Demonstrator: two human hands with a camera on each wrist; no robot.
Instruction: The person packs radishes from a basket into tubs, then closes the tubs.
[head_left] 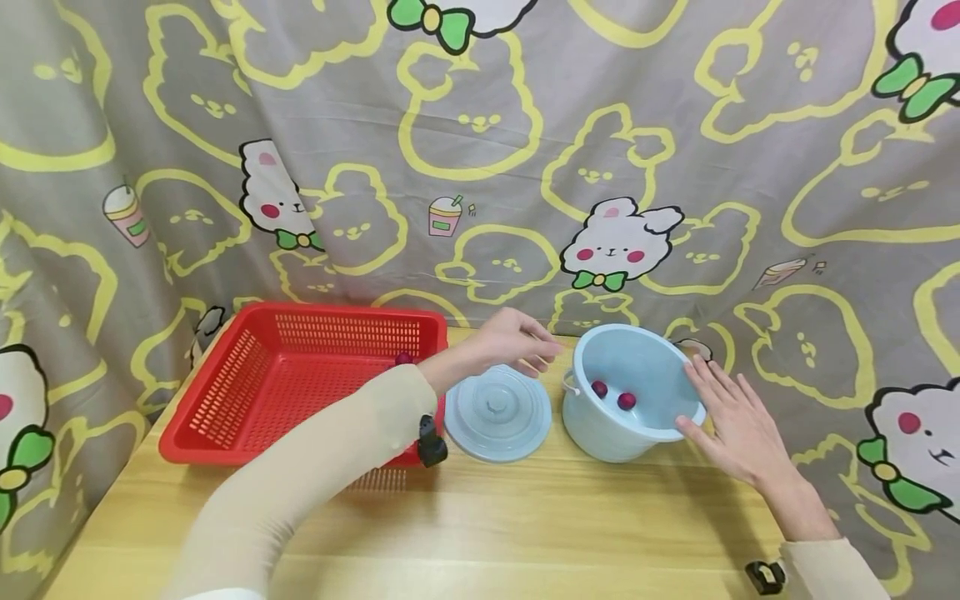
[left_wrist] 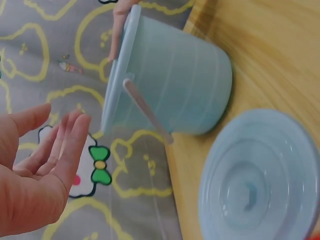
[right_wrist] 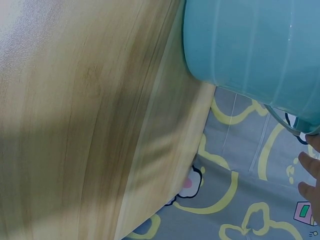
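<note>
Smooth, pale wood with streaky grain makes up the table (head_left: 495,533), lightly glossy under the hands. Nearest, cream sleeves (head_left: 315,467) of soft cloth cover both forearms. The right hand (head_left: 738,429) comes in from the side with its back up, wrist angled, fingers straight and thumb held apart; thumb and fingertips touch the bucket rim, gripping nothing. The bucket (head_left: 611,437), pale blue plastic with a faintly banded, tapering wall and a thin handle (left_wrist: 145,110), stands on the right of the table. On its floor lie two small, round, dark red balls (head_left: 626,402). Just left of it sits the lid (head_left: 498,412), a flat disc of the same blue plastic with concentric ridges. The left hand (head_left: 513,342) hovers beyond the lid, near the bucket's mouth, its fingers loosely bent and holding nothing. Leftward, the red plastic basket (head_left: 213,457) has slotted walls and a perforated base; one more ball shows near its far right corner. Behind everything, a creased grey curtain (head_left: 495,208) carries yellow outlines and white rabbits.
</note>
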